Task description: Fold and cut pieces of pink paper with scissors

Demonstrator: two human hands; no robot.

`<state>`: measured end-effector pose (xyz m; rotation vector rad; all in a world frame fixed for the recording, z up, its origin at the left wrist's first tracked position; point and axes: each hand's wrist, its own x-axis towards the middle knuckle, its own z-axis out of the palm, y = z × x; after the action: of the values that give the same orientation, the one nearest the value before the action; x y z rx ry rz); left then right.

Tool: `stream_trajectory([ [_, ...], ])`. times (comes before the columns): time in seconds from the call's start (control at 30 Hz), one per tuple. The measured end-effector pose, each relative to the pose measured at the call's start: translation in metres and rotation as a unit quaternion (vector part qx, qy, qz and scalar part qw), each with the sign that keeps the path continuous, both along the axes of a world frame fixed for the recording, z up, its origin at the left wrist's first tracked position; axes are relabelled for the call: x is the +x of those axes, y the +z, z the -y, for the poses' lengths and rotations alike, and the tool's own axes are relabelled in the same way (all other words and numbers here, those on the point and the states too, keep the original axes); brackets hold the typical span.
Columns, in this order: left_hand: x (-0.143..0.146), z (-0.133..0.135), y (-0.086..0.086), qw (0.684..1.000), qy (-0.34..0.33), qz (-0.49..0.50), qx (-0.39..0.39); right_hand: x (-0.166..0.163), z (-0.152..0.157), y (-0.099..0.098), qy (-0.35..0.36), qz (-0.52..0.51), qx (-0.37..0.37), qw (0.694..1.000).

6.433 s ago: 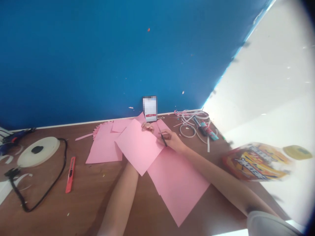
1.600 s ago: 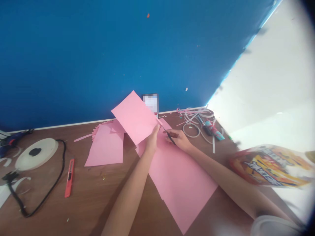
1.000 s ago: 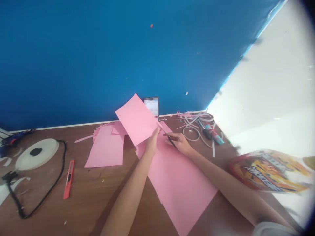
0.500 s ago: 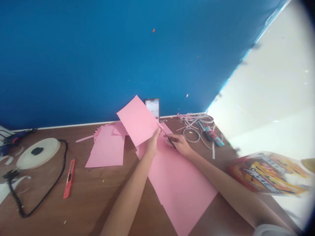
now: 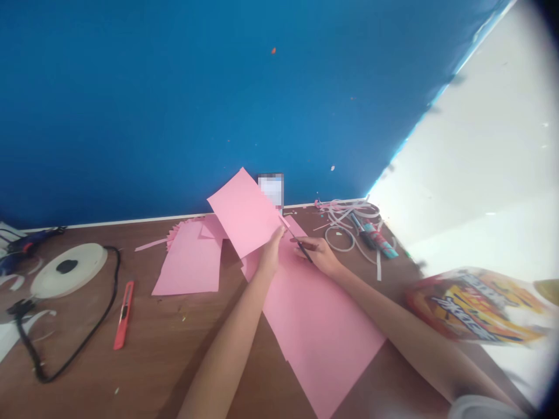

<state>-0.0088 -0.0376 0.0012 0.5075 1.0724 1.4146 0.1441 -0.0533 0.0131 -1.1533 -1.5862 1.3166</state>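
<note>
My left hand (image 5: 271, 250) is closed on the lower right edge of a pink paper sheet (image 5: 244, 212), holding it tilted up off the table. In my right hand (image 5: 321, 256) is a pair of dark-handled scissors (image 5: 304, 250), their blades reaching the sheet's right corner, where a narrow pink strip (image 5: 284, 221) stands out. Under both hands lies a larger pink sheet (image 5: 323, 337). Left of it are another pink sheet (image 5: 190, 265) and some fringed pink paper (image 5: 177, 233). My fingers partly hide the scissors' handles.
A red box cutter (image 5: 124, 317) lies on the brown table (image 5: 152, 372) at left, near a white disc (image 5: 70, 270) and a black cable (image 5: 87, 343). Behind the raised sheet a phone (image 5: 271, 189) leans on the blue wall. Tangled strips (image 5: 345, 218) and a colourful packet (image 5: 476, 305) are at right.
Almost nothing differs. The whole view has shifted very slightly; both hands, the raised sheet and the scissors keep nearly the same positions.
</note>
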Motion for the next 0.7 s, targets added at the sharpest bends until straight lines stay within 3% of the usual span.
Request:
stream_trajectory([
  [0.3, 0.0031, -0.0045, -0.0004, 0.995, 0.075, 0.062, 0.023, -0.0015, -0.0011, -0.0025, -0.008, 0.031, 0.007, 0.999],
  [0.7, 0.0028, -0.0003, -0.0025, 0.999, 0.039, -0.029, -0.006, -0.0020, -0.0010, -0.0075, 0.001, 0.011, 0.025, 1.000],
])
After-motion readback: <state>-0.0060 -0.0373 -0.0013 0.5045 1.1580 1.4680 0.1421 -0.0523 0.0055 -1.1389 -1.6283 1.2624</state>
